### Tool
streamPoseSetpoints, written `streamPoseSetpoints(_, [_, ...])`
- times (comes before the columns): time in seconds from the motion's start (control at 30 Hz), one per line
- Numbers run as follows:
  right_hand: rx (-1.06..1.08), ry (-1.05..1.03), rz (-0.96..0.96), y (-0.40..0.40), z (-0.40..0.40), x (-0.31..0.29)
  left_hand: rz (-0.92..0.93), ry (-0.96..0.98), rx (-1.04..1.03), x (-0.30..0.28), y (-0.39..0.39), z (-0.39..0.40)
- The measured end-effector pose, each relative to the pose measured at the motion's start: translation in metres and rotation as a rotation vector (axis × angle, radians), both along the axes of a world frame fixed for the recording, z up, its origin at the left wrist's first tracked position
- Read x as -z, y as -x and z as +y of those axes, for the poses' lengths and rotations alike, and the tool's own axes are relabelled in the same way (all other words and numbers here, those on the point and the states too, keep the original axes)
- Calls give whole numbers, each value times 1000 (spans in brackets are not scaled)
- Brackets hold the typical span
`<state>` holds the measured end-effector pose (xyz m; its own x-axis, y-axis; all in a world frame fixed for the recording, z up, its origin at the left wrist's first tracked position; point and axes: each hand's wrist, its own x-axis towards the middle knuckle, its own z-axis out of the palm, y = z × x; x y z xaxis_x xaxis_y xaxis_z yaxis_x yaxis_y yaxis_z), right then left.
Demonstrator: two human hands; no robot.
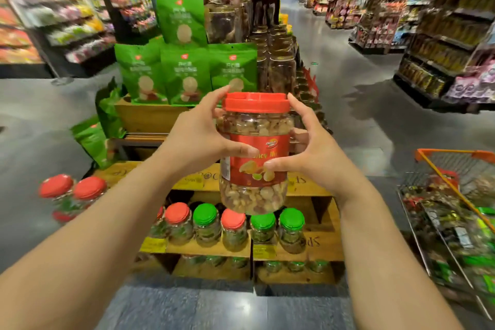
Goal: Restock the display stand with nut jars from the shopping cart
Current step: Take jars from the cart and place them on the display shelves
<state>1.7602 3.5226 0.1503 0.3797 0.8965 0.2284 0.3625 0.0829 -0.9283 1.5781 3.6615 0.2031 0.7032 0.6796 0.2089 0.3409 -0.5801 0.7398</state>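
Step in hand: carrying one mixed-nut jar (254,153) to the display stand (316,190). My left hand (198,139) and right hand (310,153) grip it from both sides, upright, in the air above the lower-shelf jars (233,230). Shopping cart (455,211) stands to my right. Next, I judge: lower it into a free shelf spot without knocking lids. The crate edge lies just behind the jar; open floor on both sides.
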Motion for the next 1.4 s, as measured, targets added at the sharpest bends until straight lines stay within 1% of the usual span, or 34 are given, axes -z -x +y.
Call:
streamPoseSetpoints(0.17, [-82, -6, 71, 62, 51, 0, 15, 7, -67, -2, 71, 36])
streamPoseSetpoints(0.33, [-158, -23, 75, 106, 98, -3, -24, 2, -144, -2, 126, 68])
streamPoseSetpoints(0.5, [-202, -18, 59, 135, 140, -2, -42, 21, -215, 6, 161, 100])
streamPoseSetpoints(0.63, [-214, -20, 16, 151, 172, 2, -41, 21, -234, 13, 179, 128])
streamPoseSetpoints(0.87, [-264, -17, 48, 164, 250, 16, -59, 27, -269, 31, 196, 197])
streamPoseSetpoints(1.03, [-285, -1, 59, 169, 313, 34, -22, 17, -280, 41, 201, 254])
streamPoseSetpoints(1.23, [-260, 23, 100, 181, 369, 43, 18, 22, -289, 44, 209, 312])
streamPoseSetpoints(1.4, [-206, 51, 108, 187, 391, 51, 23, 42, -252, 50, 210, 341])
